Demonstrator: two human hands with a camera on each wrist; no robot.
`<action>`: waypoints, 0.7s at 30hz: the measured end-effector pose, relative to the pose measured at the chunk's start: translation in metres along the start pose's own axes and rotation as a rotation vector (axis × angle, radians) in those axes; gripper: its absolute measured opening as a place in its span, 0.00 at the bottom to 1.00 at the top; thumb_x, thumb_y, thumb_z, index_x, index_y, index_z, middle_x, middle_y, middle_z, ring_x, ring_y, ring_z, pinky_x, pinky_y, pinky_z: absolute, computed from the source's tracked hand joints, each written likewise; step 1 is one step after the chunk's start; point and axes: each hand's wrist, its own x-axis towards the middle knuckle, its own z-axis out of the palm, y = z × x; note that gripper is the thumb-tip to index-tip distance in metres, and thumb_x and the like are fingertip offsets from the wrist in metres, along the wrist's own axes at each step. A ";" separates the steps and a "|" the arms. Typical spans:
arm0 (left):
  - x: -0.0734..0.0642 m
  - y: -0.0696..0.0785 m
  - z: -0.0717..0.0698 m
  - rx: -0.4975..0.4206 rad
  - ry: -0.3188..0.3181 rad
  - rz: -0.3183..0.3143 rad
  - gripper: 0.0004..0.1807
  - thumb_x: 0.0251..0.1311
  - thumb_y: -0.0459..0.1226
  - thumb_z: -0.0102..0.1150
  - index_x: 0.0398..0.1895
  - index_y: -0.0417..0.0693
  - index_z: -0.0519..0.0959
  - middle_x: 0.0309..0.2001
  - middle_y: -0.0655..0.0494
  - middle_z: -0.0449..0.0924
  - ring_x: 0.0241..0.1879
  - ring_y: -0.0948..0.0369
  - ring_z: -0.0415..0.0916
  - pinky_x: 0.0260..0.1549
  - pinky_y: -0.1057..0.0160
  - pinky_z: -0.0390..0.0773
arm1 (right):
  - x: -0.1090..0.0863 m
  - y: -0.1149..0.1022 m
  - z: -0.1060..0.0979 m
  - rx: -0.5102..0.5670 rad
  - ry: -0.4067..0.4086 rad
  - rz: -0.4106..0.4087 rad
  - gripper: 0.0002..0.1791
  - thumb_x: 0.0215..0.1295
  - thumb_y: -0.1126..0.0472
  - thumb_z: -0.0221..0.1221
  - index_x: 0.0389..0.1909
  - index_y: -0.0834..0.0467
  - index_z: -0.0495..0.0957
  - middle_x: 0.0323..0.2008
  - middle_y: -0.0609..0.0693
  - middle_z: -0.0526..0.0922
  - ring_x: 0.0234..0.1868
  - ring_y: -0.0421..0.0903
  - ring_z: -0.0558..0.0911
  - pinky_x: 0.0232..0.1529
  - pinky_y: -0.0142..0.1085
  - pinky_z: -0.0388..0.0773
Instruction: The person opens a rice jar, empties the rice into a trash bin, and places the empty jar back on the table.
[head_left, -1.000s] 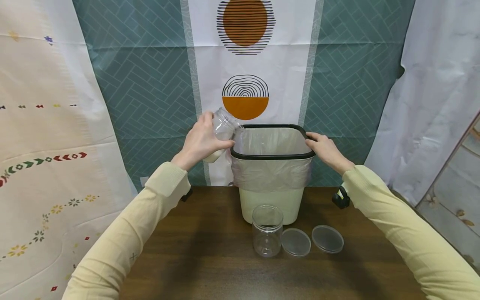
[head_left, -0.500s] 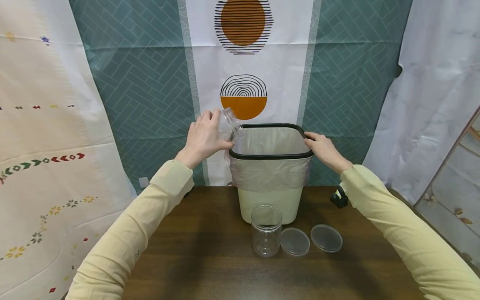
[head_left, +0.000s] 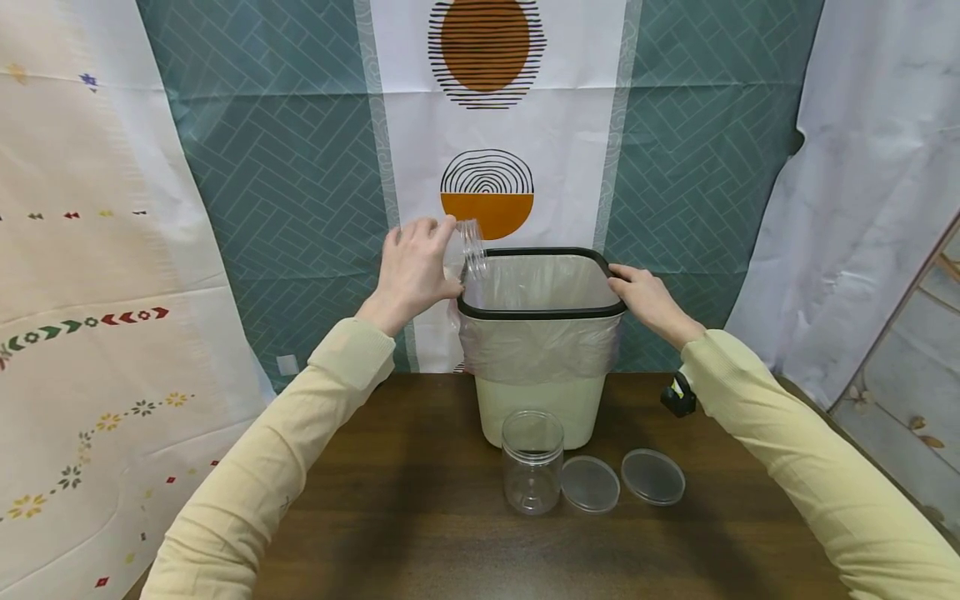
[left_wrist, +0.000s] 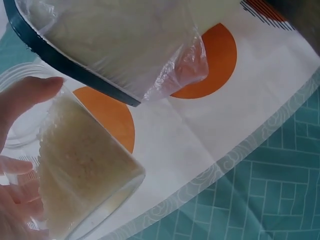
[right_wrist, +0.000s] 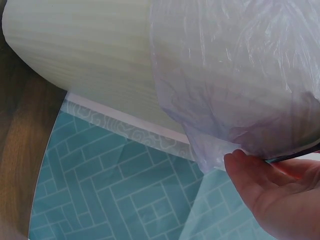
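Observation:
My left hand (head_left: 416, 262) grips a clear jar (head_left: 471, 247), tipped over with its threaded mouth above the left rim of a trash can (head_left: 543, 415). Pale, grainy contents (left_wrist: 85, 155) fill part of that jar in the left wrist view, slumped against its side and bottom. The trash can is pale green with a black rim ring (head_left: 540, 314) and a translucent bag (head_left: 540, 354) folded over its outside. At the opposite side of the rim, my right hand (head_left: 648, 302) holds the edge. Its fingertips touch the rim and bag in the right wrist view.
A second clear jar (head_left: 532, 483) stands upright, without a lid, in front of the trash can on the dark wooden table (head_left: 420, 533). Two round clear lids (head_left: 590, 484) lie flat to its right. Patterned cloth (head_left: 675, 167) hangs behind and at both sides.
The left hand has tipped its jar further over, bringing the mouth from slanting upward to nearly sideways at the bin's rim. The right hand stays at the rim.

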 end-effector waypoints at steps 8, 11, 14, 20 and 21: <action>0.004 0.003 0.001 0.044 -0.015 0.026 0.43 0.32 0.43 0.73 0.57 0.47 0.63 0.52 0.41 0.66 0.53 0.46 0.62 0.53 0.44 0.52 | 0.000 0.001 0.000 0.006 0.004 -0.011 0.27 0.71 0.57 0.36 0.66 0.68 0.50 0.63 0.67 0.55 0.62 0.61 0.55 0.56 0.53 0.54; 0.006 0.005 0.000 0.062 -0.029 0.030 0.44 0.32 0.44 0.73 0.57 0.47 0.62 0.53 0.41 0.66 0.54 0.46 0.62 0.53 0.43 0.52 | -0.001 0.000 0.000 0.009 0.003 -0.012 0.27 0.71 0.57 0.36 0.66 0.68 0.49 0.62 0.67 0.55 0.62 0.61 0.56 0.56 0.53 0.55; 0.008 0.006 0.001 0.090 -0.036 0.046 0.44 0.32 0.43 0.72 0.57 0.47 0.62 0.53 0.41 0.65 0.54 0.46 0.61 0.53 0.43 0.52 | -0.001 0.000 0.000 0.008 0.005 -0.010 0.27 0.71 0.57 0.36 0.66 0.68 0.50 0.62 0.67 0.56 0.61 0.61 0.57 0.55 0.53 0.55; 0.010 0.009 0.003 0.145 -0.014 0.096 0.41 0.33 0.42 0.71 0.56 0.47 0.63 0.51 0.43 0.66 0.53 0.47 0.61 0.52 0.45 0.52 | -0.001 0.001 0.000 0.015 0.005 -0.011 0.27 0.71 0.57 0.36 0.66 0.68 0.50 0.63 0.67 0.55 0.62 0.61 0.56 0.56 0.53 0.54; 0.011 0.010 0.004 0.155 -0.015 0.104 0.42 0.33 0.42 0.71 0.56 0.47 0.63 0.51 0.43 0.66 0.53 0.47 0.61 0.52 0.45 0.52 | -0.001 0.001 0.001 0.016 0.004 -0.011 0.27 0.71 0.57 0.36 0.66 0.68 0.49 0.63 0.67 0.55 0.62 0.61 0.55 0.56 0.53 0.54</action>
